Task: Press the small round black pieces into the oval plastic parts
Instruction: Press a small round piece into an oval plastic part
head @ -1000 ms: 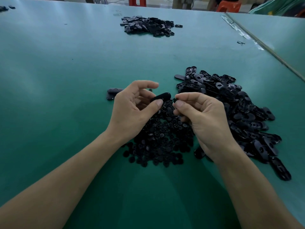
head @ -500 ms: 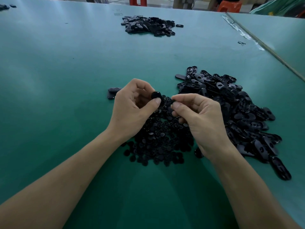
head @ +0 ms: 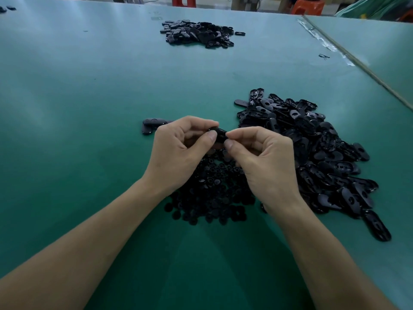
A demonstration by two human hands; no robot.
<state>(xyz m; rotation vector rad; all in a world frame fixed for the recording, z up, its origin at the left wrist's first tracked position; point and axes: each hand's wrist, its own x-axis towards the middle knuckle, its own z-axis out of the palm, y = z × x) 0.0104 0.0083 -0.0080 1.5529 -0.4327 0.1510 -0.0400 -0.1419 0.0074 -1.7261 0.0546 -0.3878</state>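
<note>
Head view, the only angle here: both hands are up over the green bench (head: 78,130), sharing one oval plastic part (head: 218,133). The left hand (head: 176,153) has it in a pinch grip, thumb on the near side and curled fingers over the top. The right hand (head: 266,162) has its grip pressed together on the part's right end, thumb and forefinger meeting there. Can't tell if a round piece is tucked between those fingertips, they cover that spot. Right under the hands, loose on the bench, is the heap of small round black pieces (head: 212,189), and touching it on the right is a much bigger heap of oval parts (head: 312,157) trailing toward the near right. A couple of oval parts (head: 149,126) lie by themselves just left of the left hand. Well apart at the far side there's another pile of black parts (head: 199,34). A taped seam (head: 324,43) runs along the right where a second bench (head: 380,48) butts up, and an orange stool (head: 307,6) shows past the far edge.
</note>
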